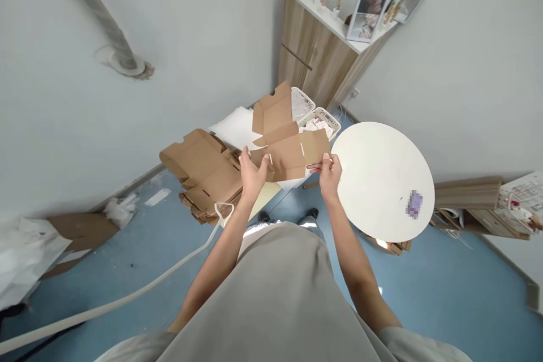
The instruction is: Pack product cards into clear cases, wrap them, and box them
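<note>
Between my hands is an unfolded cardboard box, a flat brown blank with slots and side flaps, its lid part stretching away from me. My left hand is on its left flap, thumb apart from the fingers and curled round the edge. At the right flap, my right hand pinches the cardboard with the thumb on top and the fingers beneath. A stack of flat cardboard boxes lies just left of my left hand. The round white table stands close to the right of my right hand.
White baskets with packets stand behind the box, beside a wooden cabinet. A white bent tube crosses the lower left. Plastic wrapping lies at the far left. A blurred purple item is on the table.
</note>
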The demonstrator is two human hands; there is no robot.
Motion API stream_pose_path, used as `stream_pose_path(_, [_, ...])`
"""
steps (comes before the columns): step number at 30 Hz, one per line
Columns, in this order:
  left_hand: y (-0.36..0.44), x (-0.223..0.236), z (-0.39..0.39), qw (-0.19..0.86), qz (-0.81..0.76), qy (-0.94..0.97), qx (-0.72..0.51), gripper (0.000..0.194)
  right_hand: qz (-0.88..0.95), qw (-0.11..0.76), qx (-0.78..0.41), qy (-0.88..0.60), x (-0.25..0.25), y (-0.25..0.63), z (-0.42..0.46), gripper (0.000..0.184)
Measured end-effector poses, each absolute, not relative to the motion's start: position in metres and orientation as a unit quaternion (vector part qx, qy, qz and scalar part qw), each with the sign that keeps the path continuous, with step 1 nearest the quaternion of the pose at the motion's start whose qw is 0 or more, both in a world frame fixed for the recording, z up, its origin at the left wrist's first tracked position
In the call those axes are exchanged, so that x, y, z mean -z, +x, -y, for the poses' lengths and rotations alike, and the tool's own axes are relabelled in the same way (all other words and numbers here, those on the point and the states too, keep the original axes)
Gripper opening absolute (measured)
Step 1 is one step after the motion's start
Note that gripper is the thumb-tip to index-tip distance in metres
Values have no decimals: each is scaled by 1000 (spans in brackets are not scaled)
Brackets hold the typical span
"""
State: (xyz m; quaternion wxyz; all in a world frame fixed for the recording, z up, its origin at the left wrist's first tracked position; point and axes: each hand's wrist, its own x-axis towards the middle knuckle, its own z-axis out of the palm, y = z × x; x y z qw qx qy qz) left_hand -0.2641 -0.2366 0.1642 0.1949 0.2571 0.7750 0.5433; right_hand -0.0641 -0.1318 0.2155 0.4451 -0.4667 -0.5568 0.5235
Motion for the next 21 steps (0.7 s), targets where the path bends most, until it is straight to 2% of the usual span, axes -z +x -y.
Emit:
stream_pose_path(3, [-246,-142,206,375,-734,256,-505,67,528,471,-503,-495,-213,-23,123,44])
stream_pose_path(6, [-214,-129,174,459,-729,257,-439,58,486,511,-490,-513,-207,19,115,44])
stream_pose_path(12, [-133,-105,116,506,-685,350,-390,32,393,569,-453,-563,-185,111,98,50])
stream_pose_path(21, [-23,-67,29,523,-668,415,-329,32,253,572,-423,-656,-117,267,71,56])
